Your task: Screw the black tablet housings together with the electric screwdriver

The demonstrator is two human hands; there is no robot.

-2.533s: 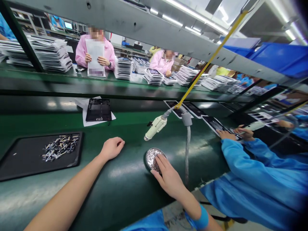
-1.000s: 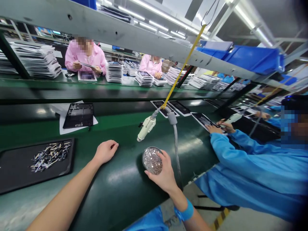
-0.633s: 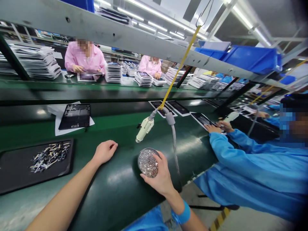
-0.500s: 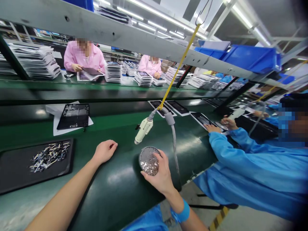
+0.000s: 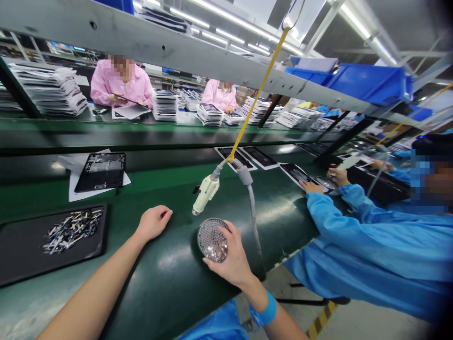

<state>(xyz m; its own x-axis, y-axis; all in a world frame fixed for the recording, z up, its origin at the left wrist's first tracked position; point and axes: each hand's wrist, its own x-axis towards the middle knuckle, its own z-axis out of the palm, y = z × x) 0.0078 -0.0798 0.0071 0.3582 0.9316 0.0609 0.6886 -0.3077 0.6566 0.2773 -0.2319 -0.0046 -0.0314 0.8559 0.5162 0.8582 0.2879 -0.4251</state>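
Round dimpled dish (image 5: 207,231), head view: right hand (image 5: 231,257) pinches its near-right rim between thumb and fingers, over the tabletop (image 5: 166,293). Looks tilted to me; the small shiny pieces (image 5: 216,250) gather low, perhaps why it is held so. Left hand (image 5: 154,223) I log as loosely fisted, resting nearby (nothing visible in it). Driver-like tool (image 5: 206,193) hangs nose-down from a yellow strap (image 5: 256,99), presumably for quick reach. I can read no brands, labels or writing.
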